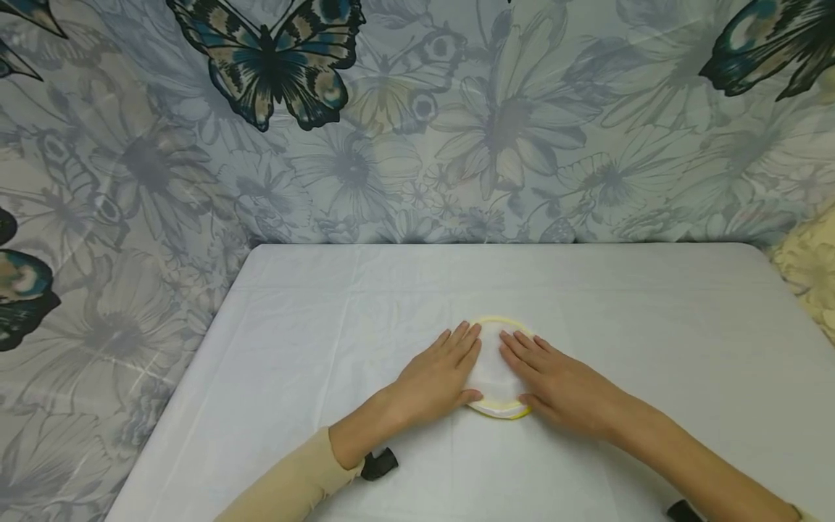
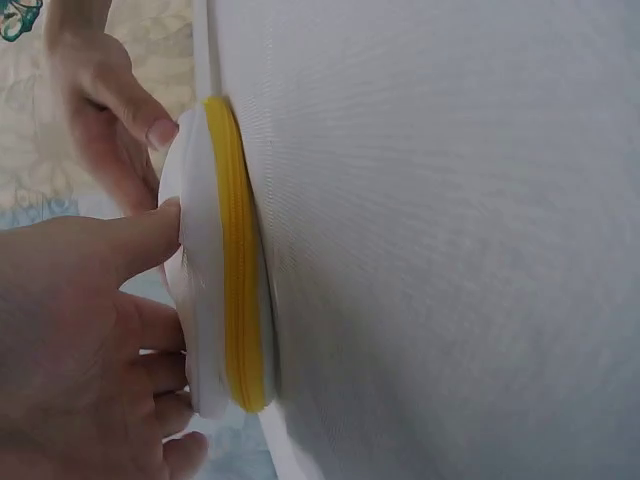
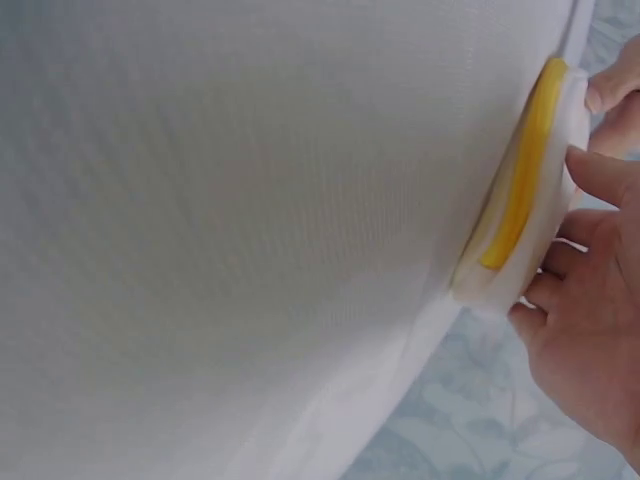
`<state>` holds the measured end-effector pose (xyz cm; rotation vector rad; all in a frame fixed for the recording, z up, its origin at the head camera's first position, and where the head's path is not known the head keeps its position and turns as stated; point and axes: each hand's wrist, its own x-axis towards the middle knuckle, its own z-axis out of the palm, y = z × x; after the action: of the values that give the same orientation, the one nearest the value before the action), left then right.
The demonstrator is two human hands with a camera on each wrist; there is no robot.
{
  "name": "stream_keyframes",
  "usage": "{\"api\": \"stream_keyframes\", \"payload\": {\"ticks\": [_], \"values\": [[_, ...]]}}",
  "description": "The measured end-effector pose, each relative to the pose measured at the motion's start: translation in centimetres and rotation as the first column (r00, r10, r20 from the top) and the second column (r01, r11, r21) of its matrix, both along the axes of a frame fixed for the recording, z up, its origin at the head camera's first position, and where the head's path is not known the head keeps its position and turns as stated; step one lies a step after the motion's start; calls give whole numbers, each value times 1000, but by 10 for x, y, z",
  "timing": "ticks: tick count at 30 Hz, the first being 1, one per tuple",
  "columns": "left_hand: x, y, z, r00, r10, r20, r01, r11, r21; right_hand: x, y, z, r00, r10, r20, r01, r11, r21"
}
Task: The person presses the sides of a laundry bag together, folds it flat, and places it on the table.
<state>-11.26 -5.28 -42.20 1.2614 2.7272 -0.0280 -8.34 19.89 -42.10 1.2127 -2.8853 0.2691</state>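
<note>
A round, flat white zip pouch with pale yellow edging lies on the white-covered table between both hands. Its yellow zip runs along the side facing the person, and the teeth look closed in the left wrist view. My left hand rests on the pouch's left part, fingers straight and pointing away, thumb at the near rim. On the right part lies my right hand, fingers likewise extended, its thumb by the near edge. Seen from the right wrist, the yellow zip sits just beside that thumb. The palms cover both sides of the pouch.
The white cloth on the table has faint creases. Behind and to the left hangs a floral curtain with butterflies. A yellowish textured fabric shows at the right edge. A black wrist device sits under the left sleeve.
</note>
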Motion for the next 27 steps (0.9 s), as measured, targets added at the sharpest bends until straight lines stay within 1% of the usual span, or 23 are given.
{"api": "stream_keyframes", "payload": {"ticks": [1,3,5,7,11,14,18,21,27], "values": [[1,1,0,1000,-18,-15,18,1000,-21,0,0,0,1000,5,-4,-5,1000,0],[3,2,0,999,-44,-22,42,998,-50,1,-2,0,1000,12,-9,-12,1000,4],[4,3,0,998,-60,-6,59,996,-65,2,-3,-1,1000,14,-17,-14,1000,12],[5,3,0,998,-63,32,65,995,-70,3,-4,-4,1000,11,-18,-10,1000,19],[5,5,-2,995,-40,95,48,995,-90,5,-6,-12,1000,-5,-18,6,999,45],[4,7,-2,993,-24,115,37,993,-113,6,-6,-16,1000,-8,-22,9,999,52],[4,9,-3,994,-8,111,24,990,-137,8,-6,-19,997,25,-72,-23,999,26],[4,9,-4,994,5,106,8,991,-130,7,-3,-21,992,57,-113,-57,998,-1],[3,10,-3,992,38,123,-21,991,-134,5,1,-24,984,103,-146,-108,994,-25]]}}
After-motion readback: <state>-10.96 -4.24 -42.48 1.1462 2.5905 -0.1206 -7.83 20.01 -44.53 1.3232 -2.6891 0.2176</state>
